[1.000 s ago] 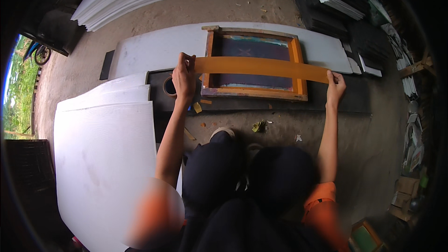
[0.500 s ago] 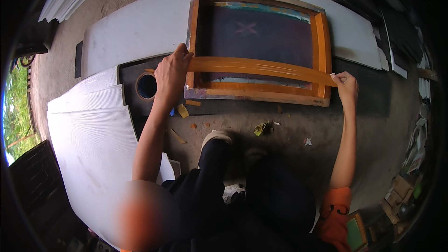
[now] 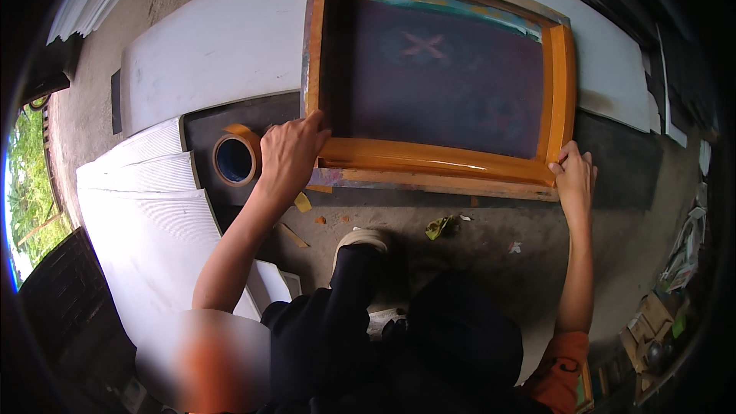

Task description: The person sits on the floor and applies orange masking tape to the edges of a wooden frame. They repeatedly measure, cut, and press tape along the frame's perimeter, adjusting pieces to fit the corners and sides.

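Note:
A wooden screen-printing frame (image 3: 452,185) lies in front of me, its dark mesh (image 3: 452,92) marked with a pale cross and teal smears along the far edge. A strip of brown tape (image 3: 429,158) runs along the inside of the near rail. My left hand (image 3: 291,155) is closed at the strip's left end, by the near left corner. At the near right corner, my right hand (image 3: 575,176) pinches the other end. More brown tape covers the frame's right rail. A tape roll (image 3: 245,135) sits left of my left hand.
White boards (image 3: 215,57) lie behind and beneath the frame, over a dark panel (image 3: 613,149). White corrugated sheets (image 3: 142,222) are at the left. Scraps, including a crumpled yellowish piece (image 3: 439,227), litter the floor near my shoe (image 3: 364,239). Boxes (image 3: 650,318) stand at the lower right.
Both hands have come nearer to me, bringing the taut tape strip from across the mesh down to the near rail. The frame appears larger and slightly shifted in view.

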Tool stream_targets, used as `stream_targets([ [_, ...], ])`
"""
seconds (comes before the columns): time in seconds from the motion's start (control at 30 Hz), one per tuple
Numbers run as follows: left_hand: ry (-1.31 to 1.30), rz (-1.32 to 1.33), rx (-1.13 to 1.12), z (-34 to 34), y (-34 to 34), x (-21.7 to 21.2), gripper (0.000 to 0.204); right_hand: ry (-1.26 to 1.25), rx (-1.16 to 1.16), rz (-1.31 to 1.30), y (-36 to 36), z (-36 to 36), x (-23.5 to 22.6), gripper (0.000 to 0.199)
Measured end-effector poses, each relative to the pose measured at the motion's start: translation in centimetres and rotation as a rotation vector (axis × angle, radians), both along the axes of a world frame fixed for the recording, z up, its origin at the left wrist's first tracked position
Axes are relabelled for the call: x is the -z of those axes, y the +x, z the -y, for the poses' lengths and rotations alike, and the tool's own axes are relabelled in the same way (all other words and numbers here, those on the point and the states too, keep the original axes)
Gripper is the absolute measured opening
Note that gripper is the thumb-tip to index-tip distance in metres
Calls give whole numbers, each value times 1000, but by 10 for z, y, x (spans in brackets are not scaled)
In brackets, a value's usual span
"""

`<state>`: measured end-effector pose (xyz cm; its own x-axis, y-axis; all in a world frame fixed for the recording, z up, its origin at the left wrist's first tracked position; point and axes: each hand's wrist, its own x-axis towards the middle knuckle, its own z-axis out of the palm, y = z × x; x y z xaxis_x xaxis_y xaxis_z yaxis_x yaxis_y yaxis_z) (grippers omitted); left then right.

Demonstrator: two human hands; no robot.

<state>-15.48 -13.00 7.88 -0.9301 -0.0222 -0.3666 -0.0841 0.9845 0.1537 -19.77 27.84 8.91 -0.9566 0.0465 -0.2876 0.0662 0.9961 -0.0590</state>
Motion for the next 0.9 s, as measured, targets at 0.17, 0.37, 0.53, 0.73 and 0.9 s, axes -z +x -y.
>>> stream_targets([
  [0.17,-39,59,97,-1,-7,2,20,24,-110,70,-5,1,-3,11],
  [0.37,-79,112,192,-2,-5,8,18,87,-192,133,-6,1,-3,11],
  [0.53,-114,131,198,-7,-6,9,16,75,-205,131,2,-3,6,10],
  [0.73,-172,127,227,-13,-7,6,15,127,-248,88,8,-2,12,8],
  [0.9,-222,124,278,-15,-7,8,18,191,-311,113,11,-3,16,13],
])
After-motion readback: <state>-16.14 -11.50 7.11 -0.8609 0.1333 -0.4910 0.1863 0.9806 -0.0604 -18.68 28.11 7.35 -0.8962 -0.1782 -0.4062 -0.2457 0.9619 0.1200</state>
